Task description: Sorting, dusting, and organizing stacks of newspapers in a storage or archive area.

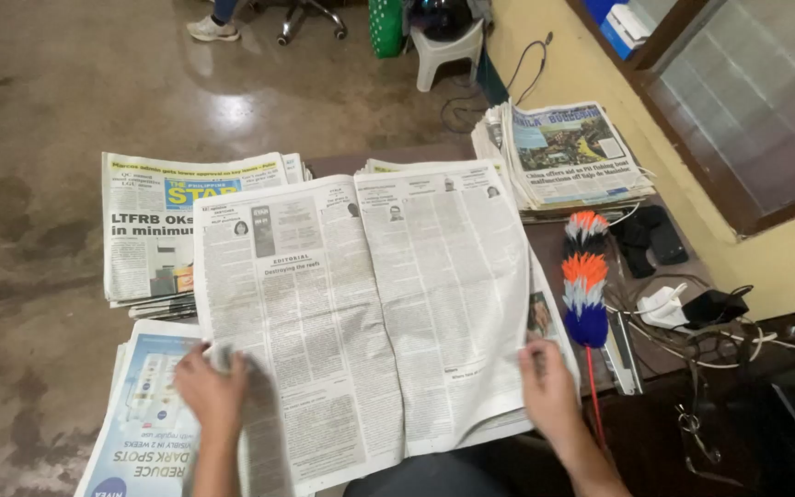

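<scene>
Head view, steep downward, close over table (554,248)

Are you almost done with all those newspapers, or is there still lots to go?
Hard to say how far along. Folded papers already lie in piles: one stack at the left, another stack at the far right, and one pile under the left hand. In hand is the open newspaper, spread flat, with the right hand on its lower right corner. That open one is not yet folded.
</scene>
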